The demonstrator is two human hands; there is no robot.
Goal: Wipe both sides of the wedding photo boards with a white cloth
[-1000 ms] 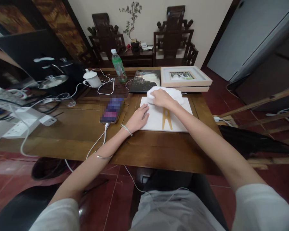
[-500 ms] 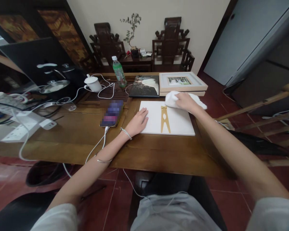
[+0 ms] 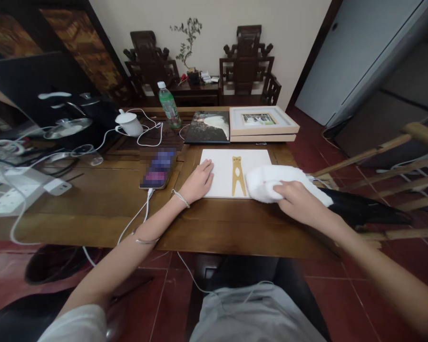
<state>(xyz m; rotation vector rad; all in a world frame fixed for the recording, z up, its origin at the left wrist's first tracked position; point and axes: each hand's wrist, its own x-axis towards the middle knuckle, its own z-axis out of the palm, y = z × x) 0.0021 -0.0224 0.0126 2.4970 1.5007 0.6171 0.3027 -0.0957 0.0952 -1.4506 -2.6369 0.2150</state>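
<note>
A flat white board [image 3: 219, 173] lies on the wooden table, with a gold cat-shaped figure [image 3: 237, 175] with two long legs in its middle. My left hand [image 3: 197, 181] rests flat on the board's left edge, fingers stretched out. In my right hand [image 3: 299, 202] is a bunched white cloth [image 3: 271, 179], pressed over the board's lower right part and hanging past its right side. The cloth hides that corner of the board and lies just right of the gold figure.
Behind the board lie a dark picture panel [image 3: 209, 127] and stacked light wood frames [image 3: 264, 121]. A phone [image 3: 159, 168] on a white cable is left of my left hand. Further back stand a green bottle [image 3: 169, 107] and a white lidded cup [image 3: 129, 124]. A power strip [image 3: 17, 192] sits far left.
My right hand has moved the white cloth from the board's upper right edge down toward its lower right corner. My left hand stays on the left edge. The view has shifted slightly.
</note>
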